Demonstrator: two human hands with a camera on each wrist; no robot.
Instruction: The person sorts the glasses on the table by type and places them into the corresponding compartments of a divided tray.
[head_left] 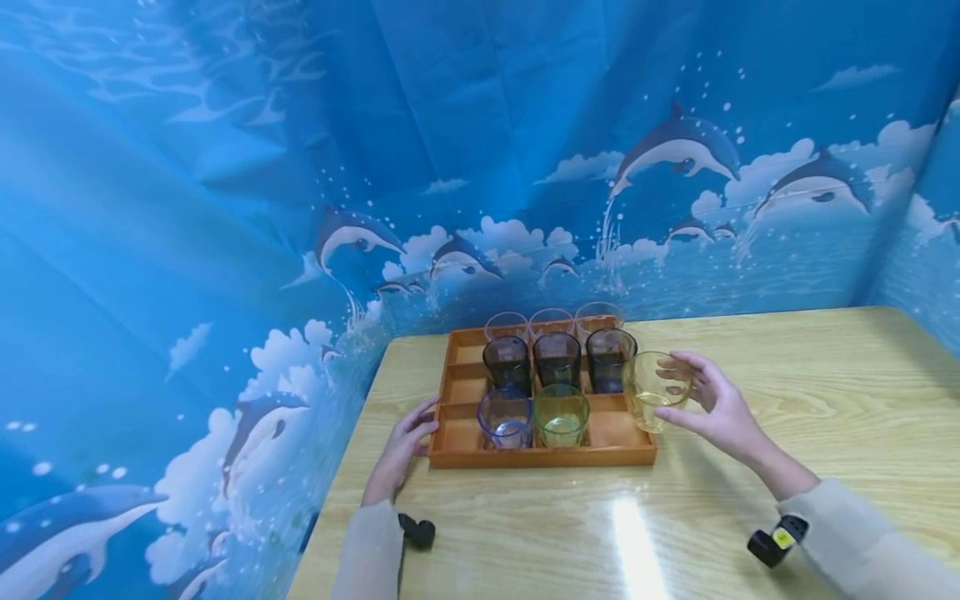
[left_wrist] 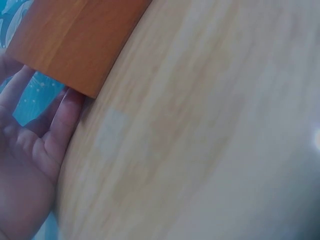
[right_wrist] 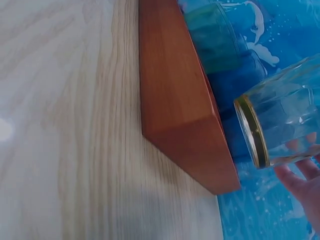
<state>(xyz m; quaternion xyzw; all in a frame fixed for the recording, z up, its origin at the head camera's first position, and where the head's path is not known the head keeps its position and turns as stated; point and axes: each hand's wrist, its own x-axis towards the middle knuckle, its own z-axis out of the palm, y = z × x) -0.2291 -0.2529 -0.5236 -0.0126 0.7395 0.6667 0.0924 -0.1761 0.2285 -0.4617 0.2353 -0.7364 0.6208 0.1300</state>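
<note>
My right hand holds a yellow-tinted glass between thumb and fingers, beside the right end of a wooden tray. In the right wrist view the tilted glass hangs above the tray's corner, its thick base toward the tray. My left hand rests against the tray's left side, fingers extended; in the left wrist view its fingers touch the tray's end wall. In the tray's front row stand a blue-tinted glass and a green glass. Bare wood shows in the front right compartment.
Dark glasses fill the tray's middle row, with clear glasses behind them. The tray sits on a light wood table, near a blue dolphin-print curtain at the back and left.
</note>
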